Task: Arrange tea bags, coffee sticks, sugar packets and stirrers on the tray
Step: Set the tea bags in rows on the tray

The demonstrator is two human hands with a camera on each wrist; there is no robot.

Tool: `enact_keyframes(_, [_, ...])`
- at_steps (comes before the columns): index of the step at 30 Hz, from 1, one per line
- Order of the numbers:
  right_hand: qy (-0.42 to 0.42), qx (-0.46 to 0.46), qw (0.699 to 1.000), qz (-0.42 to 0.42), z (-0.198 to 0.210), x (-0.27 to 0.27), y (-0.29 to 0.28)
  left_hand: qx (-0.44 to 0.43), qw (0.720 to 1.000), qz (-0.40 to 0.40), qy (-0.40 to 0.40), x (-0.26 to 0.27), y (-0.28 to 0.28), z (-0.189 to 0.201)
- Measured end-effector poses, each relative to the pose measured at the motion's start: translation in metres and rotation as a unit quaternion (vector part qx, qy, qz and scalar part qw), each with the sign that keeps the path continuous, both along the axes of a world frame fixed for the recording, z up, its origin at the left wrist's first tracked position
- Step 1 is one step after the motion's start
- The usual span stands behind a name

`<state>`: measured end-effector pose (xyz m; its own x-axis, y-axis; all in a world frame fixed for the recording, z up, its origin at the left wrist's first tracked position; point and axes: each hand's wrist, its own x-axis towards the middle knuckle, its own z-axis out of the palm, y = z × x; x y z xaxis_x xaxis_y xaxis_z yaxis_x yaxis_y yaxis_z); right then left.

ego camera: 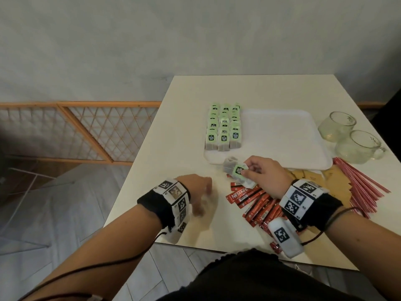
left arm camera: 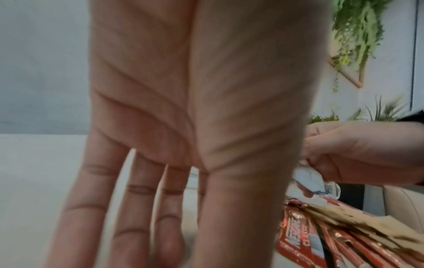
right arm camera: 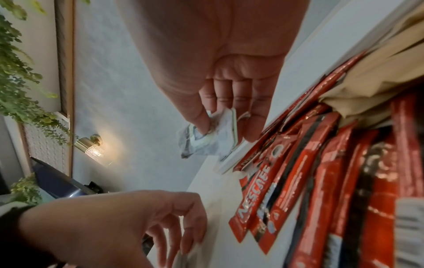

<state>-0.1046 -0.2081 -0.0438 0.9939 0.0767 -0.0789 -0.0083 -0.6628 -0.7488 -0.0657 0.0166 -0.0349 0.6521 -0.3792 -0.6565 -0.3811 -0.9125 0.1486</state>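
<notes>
Tea bags (ego camera: 223, 129) in rows on white tray (ego camera: 282, 135), right hand (ego camera: 264, 172) pinching one

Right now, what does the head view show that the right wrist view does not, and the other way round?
Only the head view shows the white tray with three rows of tea bags along its left side, the two glass cups and the red stirrers.

Only the right wrist view shows a lit wall lamp and hanging greenery.

Both show the right hand pinching a tea bag, the left hand reaching down to the table, and the pile of red coffee sticks.
</notes>
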Motion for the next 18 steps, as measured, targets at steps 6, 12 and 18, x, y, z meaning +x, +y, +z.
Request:
enact_keyframes(6, [0.003, 0.010, 1.000, -0.003, -0.006, 0.002, -0.012, -0.066, 0.996, 0.027, -0.058, 0.016, -0.007, -0.009])
enact_keyframes(12, [0.002, 0.048, 0.998, 0.050, 0.004, 0.009, -0.023, -0.361, 0.894, 0.266, 0.021, 0.032, -0.023, 0.000])
enact_keyframes(18, [0.048, -0.007, 0.990, 0.132, 0.017, 0.028, -0.026, -0.444, 0.837, 0.298, 0.117, 0.034, -0.050, 0.014])
